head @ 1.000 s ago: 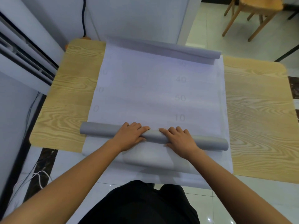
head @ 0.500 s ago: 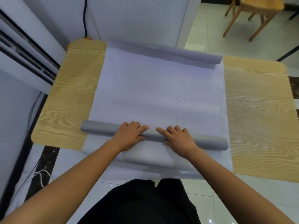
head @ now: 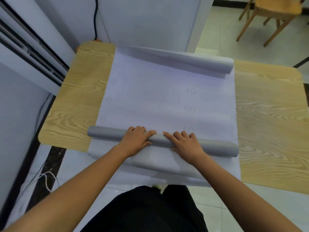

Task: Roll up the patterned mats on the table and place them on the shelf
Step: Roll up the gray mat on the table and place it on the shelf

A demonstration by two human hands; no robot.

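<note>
Working, by the look of it, through the rolling step: pushing the grey roll (head: 107, 135) of the patterned mat (head: 158, 97) along just inside the near edge of the table (head: 73, 114), with slack mat hanging off that edge under the forearms (possibly a second layer there; hard to tell). Pressing on the middle of the roll with the left hand (head: 136, 141) and right hand (head: 185, 144) side by side, just apart, fingers laid nearly flat over the top, thumbs on the near side, not wrapping round it and gripping nothing. Next, probably calling for an even forward push from both palms, minding the roll's ends across the flat stretch printed with faint numbers, toward the curled far end (head: 209, 65) at the far edge. Not seeing any shelf in view.
</note>
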